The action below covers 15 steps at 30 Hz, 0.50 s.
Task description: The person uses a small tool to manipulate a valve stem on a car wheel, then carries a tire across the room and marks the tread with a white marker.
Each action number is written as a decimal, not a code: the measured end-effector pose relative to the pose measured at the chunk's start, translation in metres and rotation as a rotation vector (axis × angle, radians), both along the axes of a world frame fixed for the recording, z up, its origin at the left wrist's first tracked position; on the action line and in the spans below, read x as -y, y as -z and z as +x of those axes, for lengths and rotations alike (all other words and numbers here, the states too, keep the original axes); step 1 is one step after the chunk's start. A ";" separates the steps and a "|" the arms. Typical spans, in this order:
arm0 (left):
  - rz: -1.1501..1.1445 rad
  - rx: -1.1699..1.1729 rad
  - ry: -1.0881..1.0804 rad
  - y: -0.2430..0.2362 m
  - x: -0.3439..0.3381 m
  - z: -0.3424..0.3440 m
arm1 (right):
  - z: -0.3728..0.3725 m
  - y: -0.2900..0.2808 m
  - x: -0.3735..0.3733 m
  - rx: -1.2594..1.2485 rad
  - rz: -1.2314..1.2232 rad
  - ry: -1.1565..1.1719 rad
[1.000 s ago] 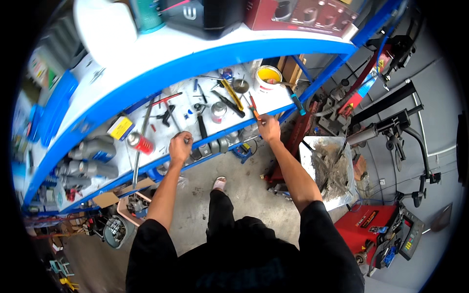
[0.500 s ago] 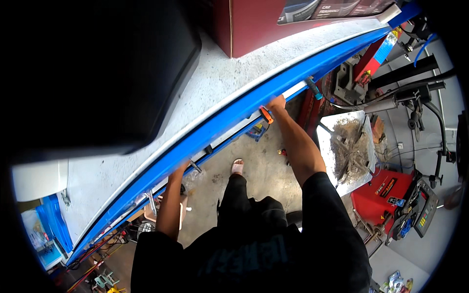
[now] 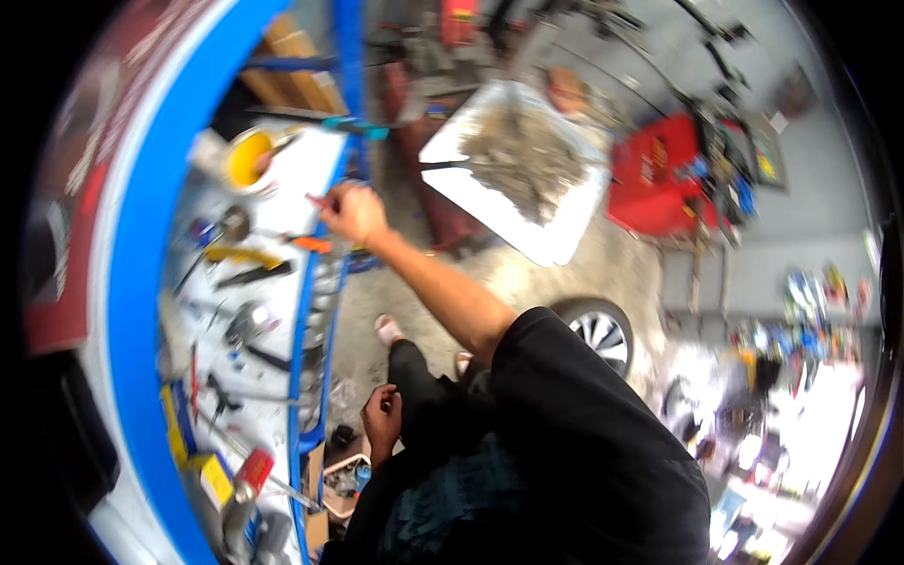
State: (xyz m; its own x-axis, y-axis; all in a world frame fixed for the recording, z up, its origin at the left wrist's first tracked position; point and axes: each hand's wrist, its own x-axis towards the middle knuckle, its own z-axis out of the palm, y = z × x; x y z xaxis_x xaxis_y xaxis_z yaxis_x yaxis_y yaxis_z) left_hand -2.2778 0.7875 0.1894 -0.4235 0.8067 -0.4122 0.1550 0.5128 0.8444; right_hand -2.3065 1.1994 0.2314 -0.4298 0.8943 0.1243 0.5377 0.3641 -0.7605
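My right hand (image 3: 355,213) is closed over the front edge of a blue workbench shelf (image 3: 330,155). A small red thing (image 3: 316,201) sticks out from its fingertips, too blurred to name its kind. Just below that hand lies an orange-handled tool (image 3: 309,244), and a tool with a teal handle (image 3: 358,128) is above it. My left hand (image 3: 381,420) hangs beside my leg, away from the shelf, its fingers curled with nothing showing in them. On the white shelf are a yellow-lined tub (image 3: 249,160), a yellow-handled tool (image 3: 243,256) and a red-capped can (image 3: 252,471).
A blue-edged bench top (image 3: 141,245) overhangs the shelf on the left. To the right are a dirty white tray (image 3: 452,127), a red machine (image 3: 650,179) and a wheel (image 3: 599,331). A bin of parts (image 3: 344,485) stands below the shelf.
The view has swung and now shows the shelf's contents. My left hand has left the shelf edge and dropped beside my leg. My right hand now has a red thing at its fingers.
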 end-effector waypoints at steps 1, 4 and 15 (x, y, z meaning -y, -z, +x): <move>-0.015 0.063 0.068 -0.004 -0.001 0.010 | 0.036 -0.011 0.025 -0.212 -0.059 -0.022; -0.039 0.246 0.179 0.023 -0.003 0.041 | 0.189 -0.023 0.119 -0.298 -0.200 0.055; -0.505 -0.453 0.978 0.076 0.006 0.240 | 0.647 0.010 0.434 -0.787 -0.873 1.052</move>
